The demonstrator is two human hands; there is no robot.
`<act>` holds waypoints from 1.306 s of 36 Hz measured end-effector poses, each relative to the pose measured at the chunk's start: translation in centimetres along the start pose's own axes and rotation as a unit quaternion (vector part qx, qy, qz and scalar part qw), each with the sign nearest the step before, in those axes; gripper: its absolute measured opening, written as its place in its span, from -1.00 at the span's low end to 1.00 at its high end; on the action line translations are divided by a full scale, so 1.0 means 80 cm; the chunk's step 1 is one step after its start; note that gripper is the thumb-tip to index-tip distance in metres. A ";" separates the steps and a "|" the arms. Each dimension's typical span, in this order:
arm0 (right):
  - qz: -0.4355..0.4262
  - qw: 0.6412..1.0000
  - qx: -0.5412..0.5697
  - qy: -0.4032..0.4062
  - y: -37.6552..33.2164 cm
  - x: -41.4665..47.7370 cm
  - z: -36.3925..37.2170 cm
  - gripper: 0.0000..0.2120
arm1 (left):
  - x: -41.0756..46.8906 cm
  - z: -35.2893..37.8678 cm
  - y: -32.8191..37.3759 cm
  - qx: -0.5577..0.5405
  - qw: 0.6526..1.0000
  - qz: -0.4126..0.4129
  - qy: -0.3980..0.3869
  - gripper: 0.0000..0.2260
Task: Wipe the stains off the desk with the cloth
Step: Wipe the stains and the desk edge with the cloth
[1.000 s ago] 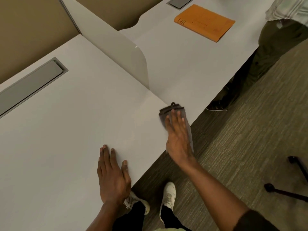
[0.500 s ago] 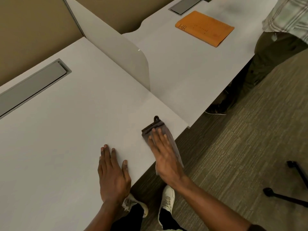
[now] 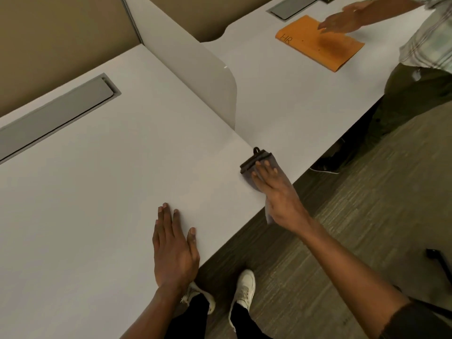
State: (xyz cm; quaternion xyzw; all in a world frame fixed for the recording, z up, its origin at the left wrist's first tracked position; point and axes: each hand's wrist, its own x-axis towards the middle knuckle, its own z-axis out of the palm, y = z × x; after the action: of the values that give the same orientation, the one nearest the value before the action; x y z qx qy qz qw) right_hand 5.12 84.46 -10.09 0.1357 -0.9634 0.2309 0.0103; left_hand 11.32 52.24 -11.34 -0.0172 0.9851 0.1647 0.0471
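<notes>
Two hands lie flat on my smooth white table [image 3: 97, 192]. My left hand [image 3: 175, 250] rests palm down at the near edge, fingers spread and straight, holding nothing. My right hand [image 3: 276, 189], arm reaching far and right, presses open-palmed on the folded grey cloth [image 3: 252, 165] at the table's right edge, fingers extended; the cloth's near end hangs off the edge.

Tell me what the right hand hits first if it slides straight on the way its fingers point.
The right hand, flat on the cloth, points up and left toward the divider. Bare desk comes first; the divider's rounded end looks like the first obstacle, though depth is unclear.
</notes>
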 end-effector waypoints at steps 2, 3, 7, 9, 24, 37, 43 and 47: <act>-0.014 1.000 -0.003 -0.007 -0.003 -0.036 0.004 -0.13 | 0.001 0.001 0.000 0.009 1.000 -0.001 0.000 -0.37; -0.019 1.000 -0.005 -0.009 -0.005 -0.047 0.006 -0.15 | 0.001 0.001 0.000 0.012 1.000 -0.003 -0.001 -0.37; -0.031 0.999 -0.022 -0.007 -0.005 -0.032 -0.002 -0.20 | 0.002 0.001 0.002 0.011 1.000 -0.006 -0.004 -0.38; -0.018 1.000 -0.018 -0.012 -0.004 -0.003 -0.012 -0.13 | 0.002 0.001 0.001 0.012 1.000 -0.004 0.001 -0.38; -0.090 0.995 0.033 -0.037 -0.128 -0.051 0.061 -0.04 | 0.001 0.000 0.002 0.006 1.000 -0.001 0.002 -0.36; 0.078 0.997 -0.007 0.001 -0.005 0.065 -0.023 -0.33 | 0.000 -0.007 0.008 0.015 1.000 -0.004 -0.008 -0.37; 0.035 0.999 0.017 0.008 -0.057 0.051 0.006 -0.22 | -0.001 -0.006 0.006 0.018 1.000 -0.004 -0.006 -0.36; -0.023 0.999 0.035 -0.021 -0.118 -0.007 0.044 -0.09 | 0.000 -0.003 0.006 0.018 1.000 -0.001 0.004 -0.38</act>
State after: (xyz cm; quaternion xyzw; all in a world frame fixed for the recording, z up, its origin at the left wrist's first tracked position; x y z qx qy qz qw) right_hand 8.34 74.93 -9.11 0.1631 -0.9514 0.2610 -0.0090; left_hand 11.29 52.58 -10.93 -0.0176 0.9880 0.1469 0.0437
